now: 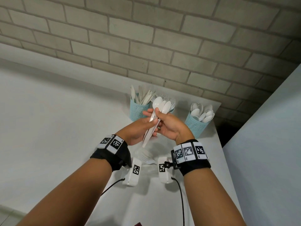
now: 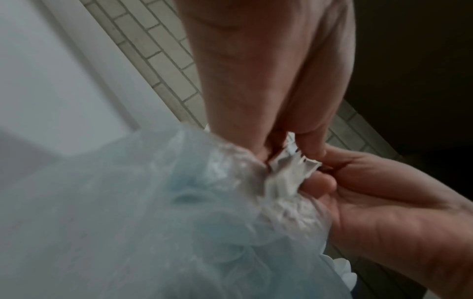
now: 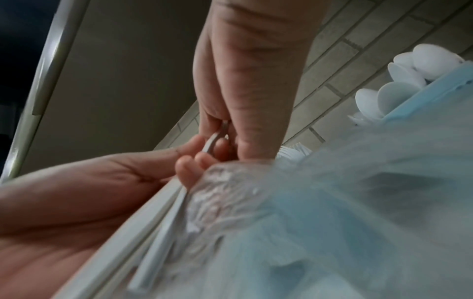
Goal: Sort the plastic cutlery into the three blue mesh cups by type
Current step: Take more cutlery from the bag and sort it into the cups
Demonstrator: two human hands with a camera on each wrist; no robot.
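Observation:
In the head view both hands hold one bundle of white plastic spoons (image 1: 157, 110) above the white table (image 1: 192, 160), bowls pointing up and away. My left hand (image 1: 149, 118) grips the handles from the left. From the right, my right hand (image 1: 158, 119) pinches them. The three blue mesh cups stand behind. The left cup (image 1: 138, 110) holds knives. The middle cup (image 1: 171, 110), with forks, is mostly hidden by the spoons. The right cup (image 1: 195, 126) holds spoons. In both wrist views a blurred clear plastic wrapper (image 2: 179, 202) (image 3: 332, 202) fills the foreground below the fingers.
Several white forks (image 1: 145, 154) lie on the table under my wrists. A brick wall (image 1: 146, 38) runs right behind the cups. The table ends just right of the right cup, with a dark gap and a white panel (image 1: 268, 144) beyond.

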